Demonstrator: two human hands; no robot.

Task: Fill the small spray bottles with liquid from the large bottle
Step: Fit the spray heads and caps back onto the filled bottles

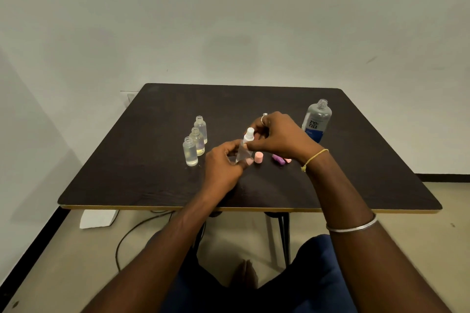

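Above the table [127,160], I am gripping the small spray bottle [243,154] round its body with my left hand [222,164], my right hand [279,137] pinching its spray head [249,134]; it is looking light and slick, best held mid-body.

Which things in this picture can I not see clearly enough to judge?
All from the head view:
Liquid level in the held bottle: covered by the fingers of the left hand.
Whether its white spray head is screwed tight: the right hand hides the neck.
Purple cap: partly behind the right wrist.
Small print on the large bottle: too small.
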